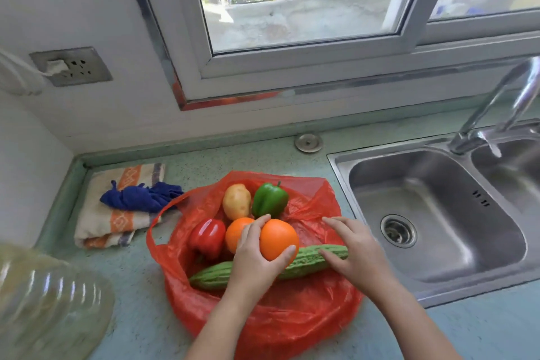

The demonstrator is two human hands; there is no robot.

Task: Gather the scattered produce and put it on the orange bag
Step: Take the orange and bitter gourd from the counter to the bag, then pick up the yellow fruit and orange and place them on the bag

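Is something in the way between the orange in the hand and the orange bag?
Yes. The left hand grips the orange, and the bitter gourd lies across just below it, with a second orange close beside. Bare orange bag shows behind, near the right hand.

We see daylight through a window (292,0) along the top, a white wall (73,3) with a socket (71,66) upper left, a green counter (140,316) below, and a steel sink (438,213) right.

The bag (263,330) lies on the counter (140,316) between the towel (96,225) at left and the sink (438,202) at right.
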